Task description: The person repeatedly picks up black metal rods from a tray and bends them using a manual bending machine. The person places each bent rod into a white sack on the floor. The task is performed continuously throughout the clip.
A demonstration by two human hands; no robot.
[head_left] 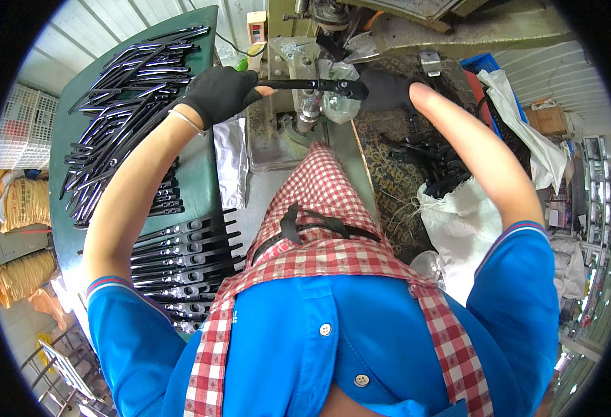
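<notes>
A black metal tube point(293, 85) lies level across the front of a bench machine point(278, 142). My left hand point(223, 94), in a black glove with the thumb tip bare, is closed round the tube's left end. At its other end is a wider black fitting point(348, 87). My right hand point(387, 89), also black-gloved, grips that end; its fingers blend into the dark and hardly show. The tube passes just above the machine's round metal post point(309, 112); I cannot tell if they touch. A clear plastic bag point(340, 104) hangs behind the fitting.
On the left, a green table point(76, 132) bears a heap of black tubes point(128, 90) and a row of tubes with flat fittings point(193, 267). Dark parts point(434, 156) lie on the right bench, beside a white sack point(462, 219). A switch box point(256, 28) stands at the back.
</notes>
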